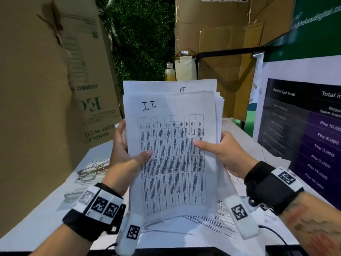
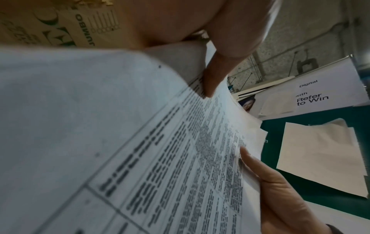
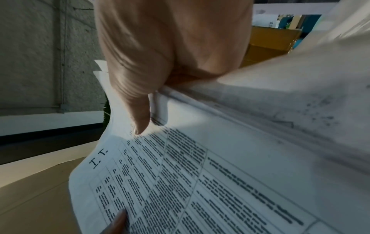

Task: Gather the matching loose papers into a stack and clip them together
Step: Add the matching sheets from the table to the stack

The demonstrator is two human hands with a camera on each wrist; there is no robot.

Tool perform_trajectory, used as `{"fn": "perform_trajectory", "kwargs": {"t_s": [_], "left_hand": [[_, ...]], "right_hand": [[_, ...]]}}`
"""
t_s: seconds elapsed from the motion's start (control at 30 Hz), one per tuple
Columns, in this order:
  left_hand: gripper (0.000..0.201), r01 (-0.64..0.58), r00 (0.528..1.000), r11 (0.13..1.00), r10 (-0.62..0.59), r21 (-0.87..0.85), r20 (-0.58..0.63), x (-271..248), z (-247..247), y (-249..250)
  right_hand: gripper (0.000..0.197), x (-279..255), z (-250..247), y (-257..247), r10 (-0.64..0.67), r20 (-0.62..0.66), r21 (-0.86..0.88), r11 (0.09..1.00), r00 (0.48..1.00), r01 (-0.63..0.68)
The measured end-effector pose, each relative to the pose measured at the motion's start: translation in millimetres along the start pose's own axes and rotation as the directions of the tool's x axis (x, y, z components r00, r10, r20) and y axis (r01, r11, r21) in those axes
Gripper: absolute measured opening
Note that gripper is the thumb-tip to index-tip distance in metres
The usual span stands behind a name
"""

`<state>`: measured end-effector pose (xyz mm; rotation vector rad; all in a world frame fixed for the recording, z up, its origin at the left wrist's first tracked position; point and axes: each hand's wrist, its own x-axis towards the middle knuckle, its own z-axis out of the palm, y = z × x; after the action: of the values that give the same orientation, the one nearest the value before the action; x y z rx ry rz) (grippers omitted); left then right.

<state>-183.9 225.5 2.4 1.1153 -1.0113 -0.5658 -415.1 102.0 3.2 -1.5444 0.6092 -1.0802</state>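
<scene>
A stack of white papers (image 1: 171, 150) is held upright above the table. Its front sheet bears a printed grid and the handwritten label "I.T."; a sheet behind shows "IT" at the top. My left hand (image 1: 125, 154) grips the stack's left edge, thumb across the front, fingers behind. My right hand (image 1: 219, 150) grips the right edge the same way. The left wrist view shows the printed sheet (image 2: 160, 158) under my left thumb (image 2: 218, 69). In the right wrist view my right thumb (image 3: 138, 110) presses on the sheet (image 3: 200, 182). No clip is in view.
More loose printed papers (image 1: 221, 224) lie on the white table (image 1: 36, 224) under the stack. Eyeglasses (image 1: 92, 170) rest on a booklet at the left. Cardboard boxes (image 1: 36, 89) stand at left and behind, a dark poster (image 1: 304, 130) at the right, a bottle (image 1: 169, 71) at the back.
</scene>
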Motion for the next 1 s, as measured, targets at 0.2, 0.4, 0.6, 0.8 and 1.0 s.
{"fn": "perform_trajectory", "kwargs": {"t_s": [0.2,0.4,0.6,0.8,1.0], "left_hand": [[0.093,-0.087,0.996,0.992,0.088,-0.089,0.016,0,-7,8],[0.069,-0.05,0.997,0.992,0.056,-0.114,0.05,-4,-15,7],[0.088,0.13,0.985,0.991,-0.133,0.037,0.109,-17,-21,-22],[0.024,-0.01,0.999,0.998,0.007,-0.062,-0.04,-6,-16,-2],[0.033,0.183,0.983,0.962,-0.176,0.203,-0.054,-5,-29,-36]], "right_hand": [[0.055,-3,5,-3,-0.003,0.087,0.05,0.999,0.996,-0.001],[0.042,-7,6,-3,0.009,0.181,0.002,1.0,0.983,-0.01],[0.045,-20,14,19,0.145,0.208,-0.23,0.968,0.967,-0.096],[0.026,-14,26,7,0.074,0.153,-0.129,0.99,0.985,-0.055],[0.045,-10,18,31,0.236,0.317,-0.421,0.903,0.919,-0.087]]}}
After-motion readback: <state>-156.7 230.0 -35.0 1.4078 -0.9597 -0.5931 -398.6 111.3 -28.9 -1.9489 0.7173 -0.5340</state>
